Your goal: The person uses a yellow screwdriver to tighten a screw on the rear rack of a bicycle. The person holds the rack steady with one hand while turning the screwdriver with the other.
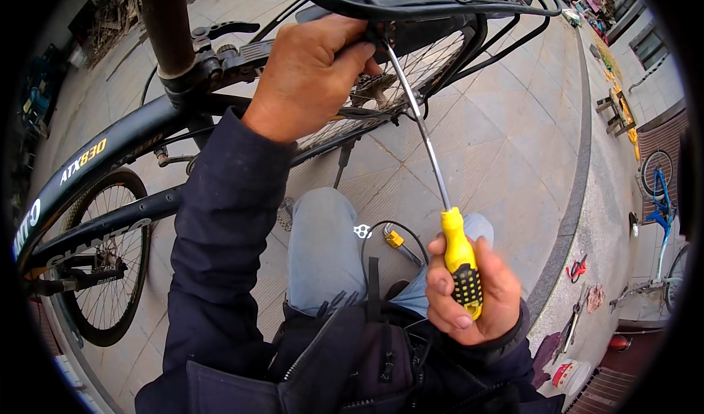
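Note:
My right hand (pixel 503 286) is wrapped round the yellow and black handle of a long screwdriver (pixel 458 239). Its steel shaft runs up and away to the underside of a black rear rack (pixel 418 7) on a black bicycle (pixel 110 150). Just left of the screwdriver's tip, my left hand (pixel 308 77) is closed in a pinch beneath the rack's near end. What lies between those fingers is hidden. The spoked rear wheel (pixel 433 66) is below the rack, partly covered by the left hand and wrist.
The bicycle's front wheel (pixel 106 267) stands at the left. A kickstand (pixel 343 161) reaches down to the paving. A yellow-ended tool (pixel 394 236) is between my knees. Red-handled pliers (pixel 577 269) lie on the right, beyond a kerb, with a blue bicycle (pixel 662 209) farther off.

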`<state>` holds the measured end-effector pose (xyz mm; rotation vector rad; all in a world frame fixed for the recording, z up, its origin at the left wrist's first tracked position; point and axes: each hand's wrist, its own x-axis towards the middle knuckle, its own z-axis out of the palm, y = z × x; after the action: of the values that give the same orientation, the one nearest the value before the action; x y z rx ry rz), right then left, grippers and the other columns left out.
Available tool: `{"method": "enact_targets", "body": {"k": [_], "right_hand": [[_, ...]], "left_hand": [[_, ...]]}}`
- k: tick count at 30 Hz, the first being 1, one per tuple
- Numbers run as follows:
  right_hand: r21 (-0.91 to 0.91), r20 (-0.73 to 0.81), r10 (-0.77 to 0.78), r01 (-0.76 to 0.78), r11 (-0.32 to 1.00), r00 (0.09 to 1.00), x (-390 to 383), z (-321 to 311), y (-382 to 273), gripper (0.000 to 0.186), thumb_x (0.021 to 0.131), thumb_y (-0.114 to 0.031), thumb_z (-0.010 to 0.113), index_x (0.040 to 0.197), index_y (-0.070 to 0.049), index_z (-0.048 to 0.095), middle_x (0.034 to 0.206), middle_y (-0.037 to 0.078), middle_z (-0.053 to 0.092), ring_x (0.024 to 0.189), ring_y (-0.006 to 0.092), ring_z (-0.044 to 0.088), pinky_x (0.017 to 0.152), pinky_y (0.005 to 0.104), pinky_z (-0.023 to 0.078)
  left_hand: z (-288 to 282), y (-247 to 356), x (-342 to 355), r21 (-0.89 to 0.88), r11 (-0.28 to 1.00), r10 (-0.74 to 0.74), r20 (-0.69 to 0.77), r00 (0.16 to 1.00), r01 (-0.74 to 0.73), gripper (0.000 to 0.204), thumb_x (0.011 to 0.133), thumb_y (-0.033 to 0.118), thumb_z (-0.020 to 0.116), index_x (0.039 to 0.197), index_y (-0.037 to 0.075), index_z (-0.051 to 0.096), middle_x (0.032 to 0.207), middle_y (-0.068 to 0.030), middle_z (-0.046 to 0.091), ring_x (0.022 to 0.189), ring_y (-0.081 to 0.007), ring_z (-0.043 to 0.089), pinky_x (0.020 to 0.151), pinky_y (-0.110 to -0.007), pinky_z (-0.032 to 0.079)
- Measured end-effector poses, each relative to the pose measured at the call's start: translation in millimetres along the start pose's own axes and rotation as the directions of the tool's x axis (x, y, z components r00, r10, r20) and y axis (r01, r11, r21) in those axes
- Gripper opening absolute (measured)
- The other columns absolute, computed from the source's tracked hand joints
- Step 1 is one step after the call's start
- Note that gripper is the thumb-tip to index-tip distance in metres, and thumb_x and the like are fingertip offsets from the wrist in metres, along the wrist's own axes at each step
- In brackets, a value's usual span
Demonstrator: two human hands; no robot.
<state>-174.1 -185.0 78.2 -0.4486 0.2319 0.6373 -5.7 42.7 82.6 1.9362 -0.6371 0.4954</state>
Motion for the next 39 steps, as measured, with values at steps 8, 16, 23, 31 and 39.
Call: {"method": "enact_targets", "body": {"k": [8, 16, 23, 31, 39], "right_hand": [[-0.517, -0.210, -0.281, 0.137, 0.845, 0.937, -5, 18, -1, 0.038, 0.093, -0.025, 0.050, 0.117, 0.004, 0.050, 0.078, 0.012, 0.060, 0.046, 0.0100, 0.046, 0.043, 0.0212, 0.037], [-0.756, -0.242, -0.511, 0.170, 0.632, 0.825, -5, 23, 12, 0.030, 0.089, -0.016, 0.059, 0.111, 0.005, 0.056, 0.079, 0.007, 0.061, 0.060, 0.0092, 0.054, 0.055, 0.0203, 0.043], [-0.957, 0.095, -0.758, 0.268, 0.108, 0.646, 10, 6, 24, 0.028, 0.082, -0.011, 0.067, 0.105, 0.003, 0.058, 0.081, 0.010, 0.063, 0.071, 0.0112, 0.059, 0.065, 0.0219, 0.046], [-0.756, -0.137, -0.462, 0.209, 0.621, 0.876, 3, 13, 13, 0.035, 0.084, -0.014, 0.066, 0.112, 0.004, 0.054, 0.082, 0.005, 0.060, 0.060, 0.0083, 0.053, 0.056, 0.0202, 0.043], [-0.236, -0.061, -0.067, 0.051, 0.970, 0.996, 5, 4, 4, 0.035, 0.091, -0.025, 0.055, 0.114, 0.000, 0.051, 0.075, 0.006, 0.053, 0.043, 0.0069, 0.043, 0.040, 0.0182, 0.035]], "left_hand": [[4, 0, 0, 0.003, 1.000, 0.005, -0.046, 0.999, -0.005, 0.020, 0.085, 0.000, 0.051, 0.100, -0.003, 0.063, 0.080, -0.0100, 0.067, 0.070, -0.0145, 0.066, 0.059, -0.025, 0.049], [3, 2, -1, -0.068, 0.996, -0.059, 0.002, 0.998, 0.059, 0.026, 0.089, 0.004, 0.050, 0.113, -0.001, 0.060, 0.098, -0.0088, 0.067, 0.077, -0.0110, 0.064, 0.061, -0.019, 0.044], [1, 1, 0, -0.044, 0.997, -0.059, -0.011, 0.998, 0.059, 0.025, 0.088, 0.004, 0.052, 0.111, -0.002, 0.061, 0.096, -0.0086, 0.067, 0.076, -0.0112, 0.064, 0.062, -0.021, 0.044], [2, 3, -2, -0.060, 0.995, -0.075, -0.020, 0.997, 0.073, 0.026, 0.089, 0.005, 0.052, 0.113, -0.001, 0.061, 0.097, -0.0091, 0.067, 0.075, -0.0104, 0.063, 0.062, -0.021, 0.045], [0, 0, 0, -0.066, 0.996, -0.066, 0.001, 0.998, 0.066, 0.027, 0.089, 0.006, 0.053, 0.115, 0.000, 0.060, 0.099, -0.0091, 0.068, 0.076, -0.0081, 0.060, 0.063, -0.020, 0.044]]}}
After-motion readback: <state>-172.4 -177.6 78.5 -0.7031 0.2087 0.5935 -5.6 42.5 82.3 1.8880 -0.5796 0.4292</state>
